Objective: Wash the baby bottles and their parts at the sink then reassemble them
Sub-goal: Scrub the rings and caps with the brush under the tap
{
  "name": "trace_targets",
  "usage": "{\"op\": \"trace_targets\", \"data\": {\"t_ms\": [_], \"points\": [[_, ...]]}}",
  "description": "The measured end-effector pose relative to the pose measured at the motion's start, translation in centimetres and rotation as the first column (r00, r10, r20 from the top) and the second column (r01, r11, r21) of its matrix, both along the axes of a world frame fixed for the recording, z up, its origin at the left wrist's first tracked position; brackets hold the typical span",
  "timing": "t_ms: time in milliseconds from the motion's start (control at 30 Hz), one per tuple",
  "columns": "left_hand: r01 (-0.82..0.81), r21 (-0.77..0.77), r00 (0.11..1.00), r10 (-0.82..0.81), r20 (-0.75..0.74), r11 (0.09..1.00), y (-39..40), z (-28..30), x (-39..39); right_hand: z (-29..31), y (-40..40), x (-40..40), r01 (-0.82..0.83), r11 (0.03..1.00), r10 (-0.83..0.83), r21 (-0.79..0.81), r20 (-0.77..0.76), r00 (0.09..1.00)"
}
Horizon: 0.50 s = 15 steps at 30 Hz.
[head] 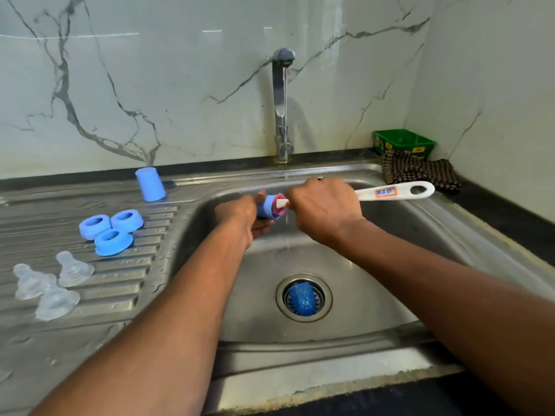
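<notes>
Over the sink basin (375, 295), under the running tap (282, 103), the left hand (240, 214) grips a blue bottle cap (268, 207) on its side — fingers curled round it. Just right of that grip, the right hand (326, 205) clamps the white brush handle (393, 192), its pink head pushed into the cap's mouth. Left of the hands on the drainboard (36, 214): 1 upright blue cap (150, 184), 3 blue collar rings (111, 229), 3 clear teats (51, 286) — well apart from the grip.
</notes>
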<state>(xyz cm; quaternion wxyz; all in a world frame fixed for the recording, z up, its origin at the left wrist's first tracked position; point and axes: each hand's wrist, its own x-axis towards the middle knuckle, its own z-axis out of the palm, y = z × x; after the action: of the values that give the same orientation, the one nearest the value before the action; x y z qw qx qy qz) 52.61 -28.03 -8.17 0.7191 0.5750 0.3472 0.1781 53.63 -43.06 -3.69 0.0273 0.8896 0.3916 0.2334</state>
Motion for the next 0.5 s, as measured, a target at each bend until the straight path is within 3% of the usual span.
{"op": "trace_targets", "data": {"t_ms": [133,233,300,400,500], "points": [[0.060,-0.078,0.997,-0.057,0.046,0.995,0.5,1.0,-0.6,-0.6,-0.2,0.9,-0.025,0.999,0.022,0.038,0.061,0.998],[0.115,-0.135,0.985,-0.094,0.148,0.984,0.1,1.7,-0.6,-1.4,-1.2,3.2,0.092,0.921,-0.017,0.378,-0.198,0.980],[0.109,-0.125,0.973,-0.080,0.218,0.986,-0.3,2.1,-0.1,-2.0,-1.4,4.7,0.132,0.838,0.107,0.530,-0.395,0.912],[-0.105,-0.192,0.927,0.166,0.337,0.976,0.5,2.4,0.4,-2.1,-1.5,5.2,0.090,0.805,0.278,0.586,-0.507,0.816],[-0.404,-0.208,0.852,0.449,0.270,0.891,2.7,1.3,0.0,-2.4,-1.9,5.8,0.122,0.879,0.137,0.462,-0.489,0.861]]}}
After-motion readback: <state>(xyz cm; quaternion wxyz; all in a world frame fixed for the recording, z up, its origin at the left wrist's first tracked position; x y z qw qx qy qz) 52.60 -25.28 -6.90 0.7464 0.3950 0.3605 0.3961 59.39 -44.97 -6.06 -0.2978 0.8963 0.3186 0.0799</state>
